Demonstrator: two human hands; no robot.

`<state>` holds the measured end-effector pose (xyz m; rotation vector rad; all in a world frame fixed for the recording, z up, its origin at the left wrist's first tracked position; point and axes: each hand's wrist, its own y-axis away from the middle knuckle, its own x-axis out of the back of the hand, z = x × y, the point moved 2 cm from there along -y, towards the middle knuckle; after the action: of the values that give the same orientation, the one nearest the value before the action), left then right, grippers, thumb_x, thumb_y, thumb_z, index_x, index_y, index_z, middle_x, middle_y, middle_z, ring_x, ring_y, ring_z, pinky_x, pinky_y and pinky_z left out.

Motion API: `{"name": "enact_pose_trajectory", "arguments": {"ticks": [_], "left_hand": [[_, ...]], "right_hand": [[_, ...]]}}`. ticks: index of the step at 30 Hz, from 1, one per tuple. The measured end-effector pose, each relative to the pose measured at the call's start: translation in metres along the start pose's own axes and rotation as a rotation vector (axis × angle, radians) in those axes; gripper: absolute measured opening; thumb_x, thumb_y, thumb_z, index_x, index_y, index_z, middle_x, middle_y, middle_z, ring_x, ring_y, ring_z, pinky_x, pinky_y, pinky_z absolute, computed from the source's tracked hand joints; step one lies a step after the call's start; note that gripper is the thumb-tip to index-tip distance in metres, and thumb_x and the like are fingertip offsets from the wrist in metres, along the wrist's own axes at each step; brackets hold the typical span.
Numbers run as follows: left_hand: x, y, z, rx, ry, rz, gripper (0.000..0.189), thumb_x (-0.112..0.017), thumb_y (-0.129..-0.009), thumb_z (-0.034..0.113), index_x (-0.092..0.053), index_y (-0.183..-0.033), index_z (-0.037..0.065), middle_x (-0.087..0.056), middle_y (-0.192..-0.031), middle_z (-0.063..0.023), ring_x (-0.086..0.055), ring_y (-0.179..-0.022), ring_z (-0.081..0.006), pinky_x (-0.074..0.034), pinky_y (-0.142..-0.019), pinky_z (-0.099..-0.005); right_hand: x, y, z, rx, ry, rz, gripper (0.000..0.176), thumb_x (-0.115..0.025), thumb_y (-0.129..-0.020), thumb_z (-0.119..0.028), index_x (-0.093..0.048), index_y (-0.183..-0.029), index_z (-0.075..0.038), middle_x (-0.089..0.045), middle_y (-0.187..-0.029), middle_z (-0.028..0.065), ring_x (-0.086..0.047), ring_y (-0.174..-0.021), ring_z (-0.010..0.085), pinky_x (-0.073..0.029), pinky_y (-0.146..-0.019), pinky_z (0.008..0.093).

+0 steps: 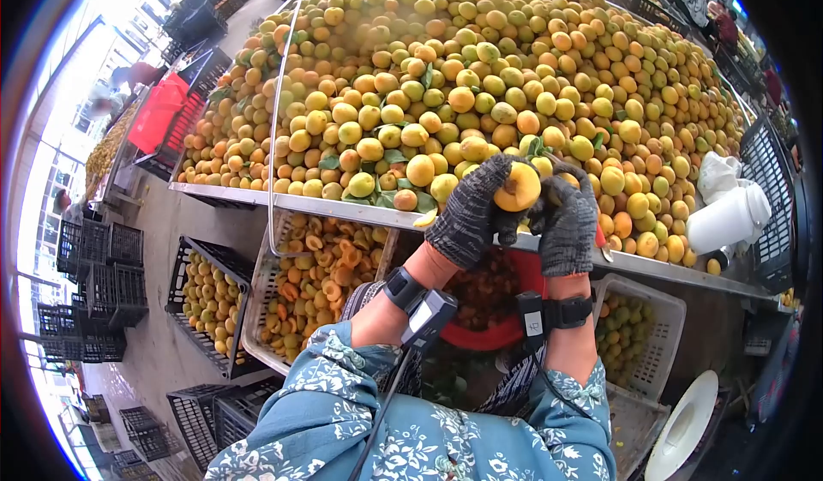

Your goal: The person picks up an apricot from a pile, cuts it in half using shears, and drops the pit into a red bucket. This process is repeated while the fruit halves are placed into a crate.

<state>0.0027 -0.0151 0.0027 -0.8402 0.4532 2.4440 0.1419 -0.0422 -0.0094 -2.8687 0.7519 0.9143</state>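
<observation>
In a dark grey knitted glove, my left hand (473,215) is closed around a cut apricot (519,187), its smooth yellow-orange flesh facing up. My right hand (566,224), gloved alike, is right beside it with the fingers curled inward. What those fingers hold I cannot tell. A small red piece (600,234) shows at the outer edge of the right hand. Both hands are above the near metal rim (386,214) of a large table heaped with whole apricots (480,78). Below them, a red basin (527,279) holds dark brown pieces, partly hidden by my hands.
A light crate (253,331) of apricot halves (321,284) stands below the rim at left, beside a black crate (244,344) of whole fruit. Another pale crate (664,352) is at right. A white container (729,218) lies on the table's right end. A thin metal frame (274,155) rises at left.
</observation>
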Motion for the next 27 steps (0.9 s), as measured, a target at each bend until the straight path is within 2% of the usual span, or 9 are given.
{"name": "enact_pose_trajectory", "arguments": {"ticks": [3,10,19,21,23,24,25,26,27], "left_hand": [[-0.005,0.003,0.006,-0.022,0.016,-0.014,0.043,-0.049,-0.093,0.044,-0.059,-0.111,0.007,-0.063,-0.083,-0.0033,-0.055,-0.055,-0.0077,-0.040,-0.039,-0.0196],[0.001,-0.002,0.003,0.005,0.048,-0.004,0.045,-0.044,-0.095,0.046,-0.058,-0.112,0.007,-0.061,-0.077,-0.0037,-0.055,-0.051,-0.0100,-0.042,-0.039,-0.0211],[0.015,-0.014,-0.011,-0.017,-0.104,0.094,0.046,-0.045,-0.094,0.049,-0.059,-0.111,0.008,-0.060,-0.077,-0.0009,-0.057,-0.057,-0.0103,-0.042,-0.041,-0.0219],[0.014,-0.012,-0.008,-0.043,-0.147,0.093,0.039,-0.046,-0.096,0.040,-0.058,-0.112,0.007,-0.061,-0.081,-0.0042,-0.059,-0.060,-0.0127,-0.046,-0.045,-0.0234],[0.019,-0.013,-0.009,-0.069,-0.188,0.094,0.033,-0.046,-0.097,0.031,-0.058,-0.113,0.005,-0.063,-0.084,-0.0074,-0.062,-0.063,-0.0150,-0.049,-0.049,-0.0248],[0.025,-0.017,-0.012,-0.160,-0.466,0.098,0.031,-0.046,-0.098,0.026,-0.057,-0.116,0.003,-0.064,-0.092,-0.0090,-0.062,-0.074,-0.0176,-0.051,-0.061,-0.0276],[0.029,-0.018,-0.014,-0.251,-0.743,0.100,0.031,-0.045,-0.098,0.021,-0.055,-0.118,0.001,-0.064,-0.099,-0.0105,-0.063,-0.084,-0.0203,-0.053,-0.072,-0.0305],[0.029,-0.015,-0.014,-0.291,-0.632,0.049,0.041,-0.043,-0.098,0.039,-0.056,-0.117,0.005,-0.060,-0.088,-0.0030,-0.060,-0.070,-0.0080,-0.048,-0.051,-0.0202],[0.030,-0.017,-0.018,-0.287,-0.630,0.049,0.041,-0.043,-0.098,0.039,-0.056,-0.117,0.005,-0.060,-0.088,-0.0030,-0.060,-0.070,-0.0080,-0.048,-0.051,-0.0202]], "right_hand": [[0.002,0.000,-0.005,0.030,0.082,-0.045,0.025,-0.054,-0.084,-0.016,-0.052,-0.106,-0.006,-0.061,-0.080,0.0074,-0.057,-0.054,0.0143,-0.043,-0.041,0.0216],[0.007,0.009,-0.012,-0.023,0.180,-0.156,0.020,-0.055,-0.085,-0.026,-0.056,-0.093,-0.008,-0.060,-0.078,0.0040,-0.057,-0.058,0.0135,-0.043,-0.045,0.0226],[0.000,0.015,-0.013,0.016,0.396,-0.195,0.025,-0.061,-0.082,-0.020,-0.061,-0.103,-0.006,-0.062,-0.079,0.0037,-0.057,-0.059,0.0114,-0.041,-0.044,0.0199],[-0.006,0.018,-0.012,-0.007,0.393,-0.215,0.034,-0.065,-0.077,-0.015,-0.062,-0.110,-0.006,-0.063,-0.090,0.0035,-0.058,-0.065,0.0079,-0.041,-0.045,0.0182],[-0.016,0.024,-0.016,0.150,0.458,-0.284,0.038,-0.073,-0.074,-0.011,-0.062,-0.110,-0.006,-0.062,-0.084,0.0021,-0.056,-0.066,0.0058,-0.045,-0.053,0.0187],[-0.014,0.024,-0.012,0.143,0.415,-0.303,0.050,-0.079,-0.069,-0.010,-0.060,-0.115,-0.007,-0.062,-0.095,0.0040,-0.059,-0.082,0.0081,-0.050,-0.068,0.0220],[-0.014,0.024,-0.011,0.141,0.417,-0.301,0.050,-0.079,-0.069,-0.010,-0.060,-0.115,-0.007,-0.062,-0.095,0.0040,-0.059,-0.082,0.0081,-0.050,-0.068,0.0220],[-0.016,0.025,-0.010,0.181,0.462,-0.335,0.051,-0.079,-0.068,-0.009,-0.060,-0.115,-0.006,-0.062,-0.100,0.0046,-0.059,-0.088,0.0103,-0.050,-0.074,0.0240],[-0.016,0.026,-0.009,0.221,0.507,-0.368,0.052,-0.079,-0.067,-0.008,-0.060,-0.115,-0.005,-0.062,-0.104,0.0051,-0.059,-0.094,0.0124,-0.050,-0.081,0.0261]]}}
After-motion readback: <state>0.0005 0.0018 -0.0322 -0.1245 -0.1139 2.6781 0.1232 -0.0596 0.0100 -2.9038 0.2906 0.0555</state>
